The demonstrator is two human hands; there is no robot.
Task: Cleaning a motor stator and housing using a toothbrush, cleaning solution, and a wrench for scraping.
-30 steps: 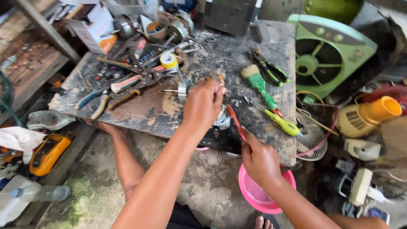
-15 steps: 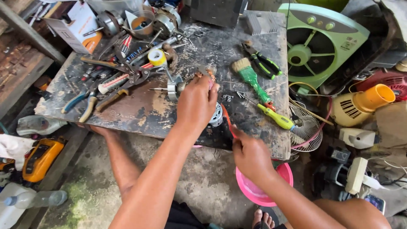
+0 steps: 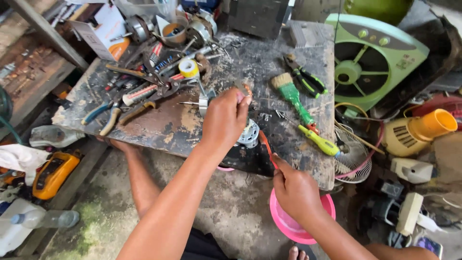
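Hands over a worn, scratched tabletop [image 3: 159, 125]: since the earlier views the left hand [image 3: 224, 120] has lifted slightly above the small silver motor [image 3: 250, 135], fingers pinched shut on a short copper-tipped piece, suggesting the part is being drawn clear of the motor. The right hand [image 3: 296, 190] remains closed around a red-handled tool [image 3: 266, 148] whose tip lies against the motor, above a pink bowl [image 3: 288, 226]. The motor, round, ribbed and partly hidden, sits at the tabletop's near edge.
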